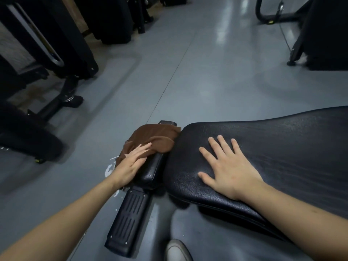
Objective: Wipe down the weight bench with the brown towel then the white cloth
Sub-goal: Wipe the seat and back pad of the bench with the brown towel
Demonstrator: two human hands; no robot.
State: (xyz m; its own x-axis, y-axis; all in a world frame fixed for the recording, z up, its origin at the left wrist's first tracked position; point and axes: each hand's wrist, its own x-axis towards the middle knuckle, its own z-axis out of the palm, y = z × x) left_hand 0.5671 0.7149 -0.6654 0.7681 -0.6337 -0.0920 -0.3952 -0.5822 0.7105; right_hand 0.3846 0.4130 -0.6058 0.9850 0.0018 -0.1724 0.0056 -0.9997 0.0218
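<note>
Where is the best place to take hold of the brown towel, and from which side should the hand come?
Probably the bunched fold at the top of the brown towel, coming from above: it lies draped over the small pad, and the left hand already rests flat on its near part.

Rumpled brown towel (152, 142) on black weight bench (263, 151)

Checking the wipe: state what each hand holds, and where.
Nothing is gripped. The left hand presses flat on the towel, at its near edge; the right hand rests flat on the bench.
</note>
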